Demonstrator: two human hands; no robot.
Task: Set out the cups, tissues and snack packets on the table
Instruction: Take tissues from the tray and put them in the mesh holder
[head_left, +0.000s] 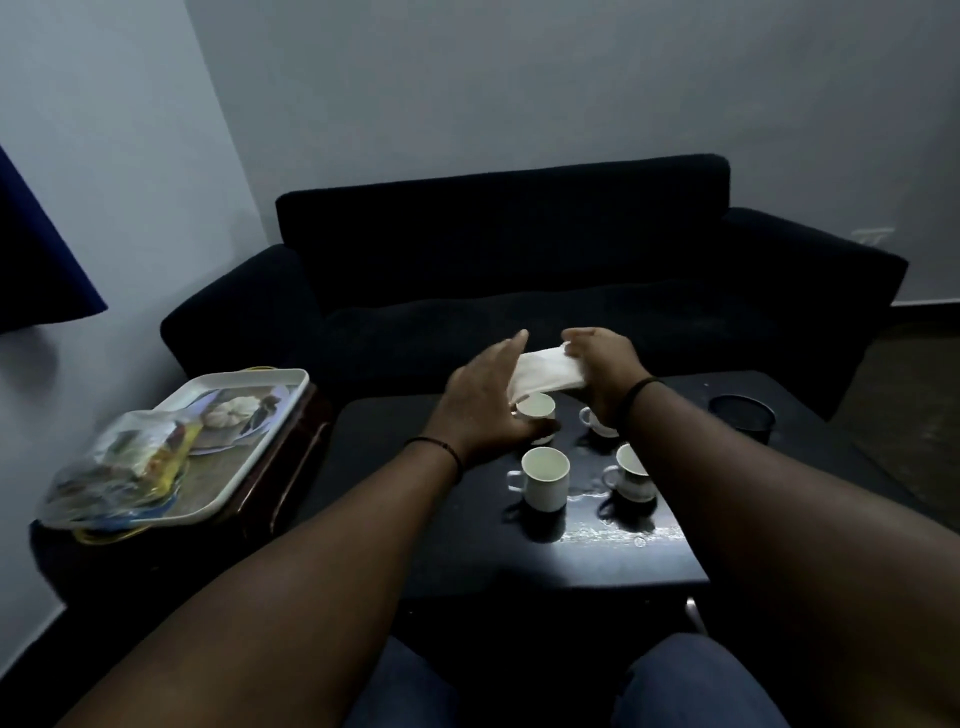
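Several white cups stand on the dark table (441, 525): one at the front left (545, 478), one at the front right (631, 475), one at the back left (537, 408) and one at the back right (595, 420), partly behind my right wrist. A white tissue (545, 371) is held above the back cups. My right hand (605, 364) grips its right end. My left hand (485, 397) has straight fingers laid along the tissue's left side. A clear bag of snack packets (119, 462) lies on the tray (249, 395) at the left.
The tray sits on a small wooden side table (280, 457) left of the dark table. A dark round container (743, 413) stands at the table's back right. A black sofa (519, 260) runs behind the table. My knees are below the table's near edge.
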